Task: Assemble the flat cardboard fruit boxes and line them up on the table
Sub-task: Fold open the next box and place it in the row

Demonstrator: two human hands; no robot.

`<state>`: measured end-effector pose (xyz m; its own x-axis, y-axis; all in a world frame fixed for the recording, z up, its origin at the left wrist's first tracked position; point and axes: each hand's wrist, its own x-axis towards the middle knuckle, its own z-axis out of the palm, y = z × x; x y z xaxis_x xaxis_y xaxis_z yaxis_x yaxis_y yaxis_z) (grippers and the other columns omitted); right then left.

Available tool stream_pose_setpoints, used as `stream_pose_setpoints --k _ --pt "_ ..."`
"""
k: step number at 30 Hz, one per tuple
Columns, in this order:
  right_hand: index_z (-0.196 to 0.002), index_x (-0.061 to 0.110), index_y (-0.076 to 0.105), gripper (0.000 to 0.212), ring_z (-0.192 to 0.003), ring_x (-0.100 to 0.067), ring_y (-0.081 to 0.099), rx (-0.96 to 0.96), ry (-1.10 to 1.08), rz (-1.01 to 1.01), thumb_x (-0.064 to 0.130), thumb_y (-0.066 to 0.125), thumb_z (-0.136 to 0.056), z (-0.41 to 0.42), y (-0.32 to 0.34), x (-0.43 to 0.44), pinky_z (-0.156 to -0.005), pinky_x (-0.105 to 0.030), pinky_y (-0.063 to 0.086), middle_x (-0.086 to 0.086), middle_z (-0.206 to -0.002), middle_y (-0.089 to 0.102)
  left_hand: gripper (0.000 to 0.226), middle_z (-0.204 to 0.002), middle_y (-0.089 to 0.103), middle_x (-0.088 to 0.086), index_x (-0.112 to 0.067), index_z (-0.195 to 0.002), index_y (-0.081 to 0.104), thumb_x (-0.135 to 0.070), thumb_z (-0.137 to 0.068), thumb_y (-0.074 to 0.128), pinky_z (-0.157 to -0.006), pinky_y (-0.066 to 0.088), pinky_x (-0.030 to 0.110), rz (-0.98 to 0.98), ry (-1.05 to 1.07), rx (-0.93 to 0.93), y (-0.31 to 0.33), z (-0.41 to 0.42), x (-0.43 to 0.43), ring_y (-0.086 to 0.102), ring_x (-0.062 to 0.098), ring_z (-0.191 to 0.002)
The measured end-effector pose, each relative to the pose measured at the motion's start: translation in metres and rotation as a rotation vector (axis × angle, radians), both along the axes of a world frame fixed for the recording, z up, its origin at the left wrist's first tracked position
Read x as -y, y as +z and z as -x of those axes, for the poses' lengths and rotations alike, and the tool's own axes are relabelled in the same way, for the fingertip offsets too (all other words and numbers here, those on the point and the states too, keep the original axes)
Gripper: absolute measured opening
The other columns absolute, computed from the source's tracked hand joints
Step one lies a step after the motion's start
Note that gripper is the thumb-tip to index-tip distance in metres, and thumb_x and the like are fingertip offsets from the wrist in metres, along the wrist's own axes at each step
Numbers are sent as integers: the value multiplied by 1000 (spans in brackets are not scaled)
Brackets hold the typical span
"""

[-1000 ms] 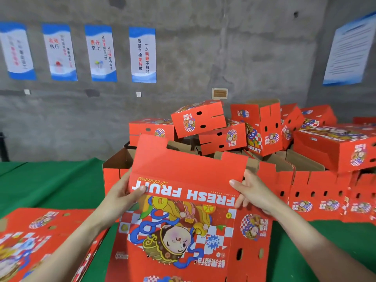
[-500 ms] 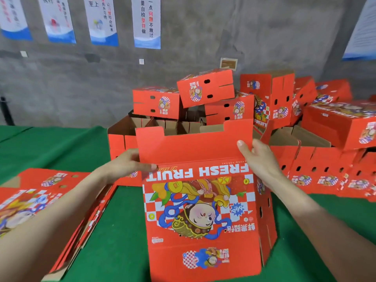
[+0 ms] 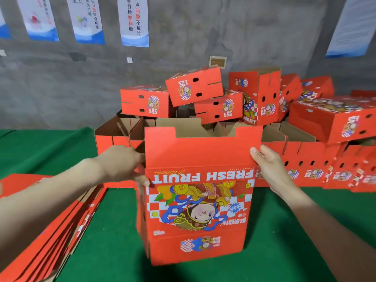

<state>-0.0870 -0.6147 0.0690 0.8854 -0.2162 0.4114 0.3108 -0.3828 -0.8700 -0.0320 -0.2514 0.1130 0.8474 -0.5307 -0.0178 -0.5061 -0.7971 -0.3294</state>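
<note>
A red cardboard fruit box printed "FRESH FRUIT" stands on end on the green table, partly opened, its printed lid facing me upside down. My left hand grips its left edge near the top, fingers curled round the side flap. My right hand holds the right edge, thumb on the front face. A stack of flat red box blanks lies at the lower left.
Behind the held box stand open assembled boxes in a row, with several closed red boxes piled loosely on top and to the right. A grey concrete wall with posters rises at the back.
The box has gone from tilted toward me to standing upright on the table and has opened into a tube. Both hands slid to its upper side edges.
</note>
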Motion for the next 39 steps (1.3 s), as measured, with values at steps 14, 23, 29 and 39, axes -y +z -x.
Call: stream_pose_setpoints --k 14,23,29,39 --pt "-55 19 19 53 -44 -8 23 63 -317 413 34 45 -99 29 -43 -12 -48 -20 26 8 -47 24 73 -114 65 2 -19 -106 57 -79 -65 57 -83 49 34 -7 107 88 -50 11 4 61 24 -108" --pt "-41 5 31 60 -61 -13 49 117 -241 395 17 65 -90 24 -58 1 -65 -30 33 4 -68 51 66 -120 63 12 -12 -110 62 -58 -89 20 -95 39 29 944 255 -366 -56 29 16 57 28 -116" --pt "-42 10 33 59 -76 -11 52 56 -308 383 18 72 -84 16 -56 -5 -69 -4 30 -7 -85 57 33 -117 59 26 0 -118 55 -25 -100 43 -85 41 37 942 303 -69 -77 27 36 54 41 -111" --pt "-42 10 33 58 -88 -16 51 -16 -334 347 19 75 -81 11 -40 -7 -72 -17 27 -7 -95 54 41 -149 39 13 -9 -133 50 -23 -94 50 -111 22 55 700 295 231 -74 38 33 17 37 -144"
